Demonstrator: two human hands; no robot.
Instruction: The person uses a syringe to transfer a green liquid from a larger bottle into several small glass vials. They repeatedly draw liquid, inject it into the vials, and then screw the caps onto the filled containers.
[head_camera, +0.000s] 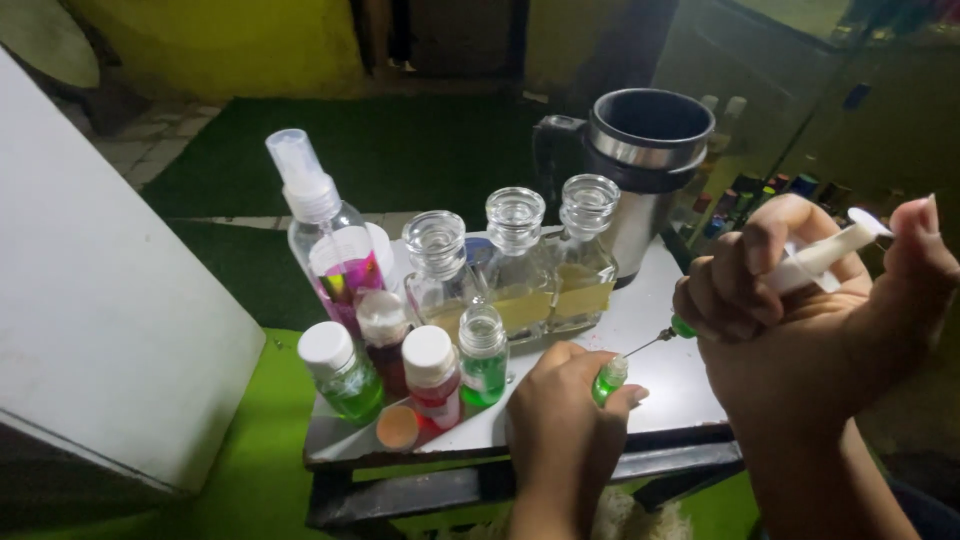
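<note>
My left hand (562, 415) grips a small open vial of green liquid (608, 379) just above the small grey table (672, 375). My right hand (800, 320) holds a white syringe (815, 258) with its plunger pulled out; the thumb sits behind the plunger end. The syringe's needle (648, 345) slants down to the left and its tip is at the vial's mouth.
On the table stand three clear stoppered glass bottles with yellowish liquid (516, 262), a clear spray bottle (318, 215), an open small green bottle (483, 357), capped green (342, 370) and red (432, 376) bottles, and a steel mug (645, 160). A white panel (100, 320) stands at the left.
</note>
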